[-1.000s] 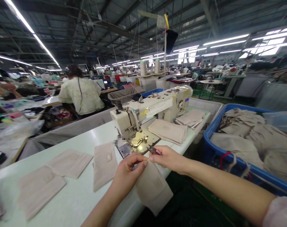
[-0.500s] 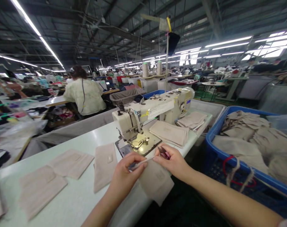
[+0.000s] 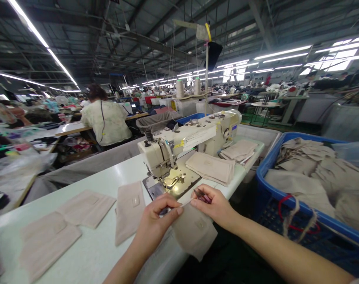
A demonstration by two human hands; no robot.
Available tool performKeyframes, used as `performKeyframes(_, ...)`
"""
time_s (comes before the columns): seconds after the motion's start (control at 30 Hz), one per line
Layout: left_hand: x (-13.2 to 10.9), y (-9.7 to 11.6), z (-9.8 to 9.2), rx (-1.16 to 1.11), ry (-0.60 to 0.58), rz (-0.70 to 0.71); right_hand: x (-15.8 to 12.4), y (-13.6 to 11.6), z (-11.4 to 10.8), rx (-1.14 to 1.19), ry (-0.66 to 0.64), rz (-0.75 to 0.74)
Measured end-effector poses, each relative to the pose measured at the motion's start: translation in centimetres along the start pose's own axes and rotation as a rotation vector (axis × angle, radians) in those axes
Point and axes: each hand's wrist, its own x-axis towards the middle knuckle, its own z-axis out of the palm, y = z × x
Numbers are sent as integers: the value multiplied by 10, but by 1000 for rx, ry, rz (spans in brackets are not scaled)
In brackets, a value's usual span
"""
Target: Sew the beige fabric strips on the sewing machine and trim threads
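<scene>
A beige fabric piece with a small label hangs over the table's front edge, its top edge stretched between both hands. My left hand pinches that edge at its left end. The thumb and forefinger of my right hand pinch the same edge farther right. Tucked in my right hand is a pair of thread snips, the dark blades pointing up and left. Just beyond the hands stands a sewing machine, its needle area lit yellow. Left of my left hand lies a folded beige piece.
More beige pieces lie on the pale table at left. A beige stack and another pile sit at right. A blue basket full of beige cloth stands on the right. A person sits ahead at left.
Both hands still pinch the fabric edge. The snips' blades show more clearly above my right hand, spread slightly apart. The view has shifted slightly.
</scene>
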Motion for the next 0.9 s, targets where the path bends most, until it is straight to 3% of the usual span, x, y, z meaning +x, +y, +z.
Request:
performKeyframes(0.13,-1,2,0,27,23,42,0,0,2,-11,-16,18)
performKeyframes(0.27,-2,0,0,84,37,80,0,2,1,-52,4,-109)
performKeyframes(0.4,-2,-3,0,41,-19,99,-3,3,-2,-222,39,-465)
performKeyframes(0.5,0,-5,-1,-66,-37,80,-9,1,-6,-435,-25,-808)
performKeyframes(0.63,1,-7,-2,-152,-39,18,-16,-3,-15,-768,-80,-1026)
performKeyframes(0.77,0,-10,-2,-164,-37,-11,-16,-4,-17,-815,-77,-1031)
performKeyframes(0.9,0,-13,-3,-135,-40,-5,-12,1,-9,-569,-59,-889)
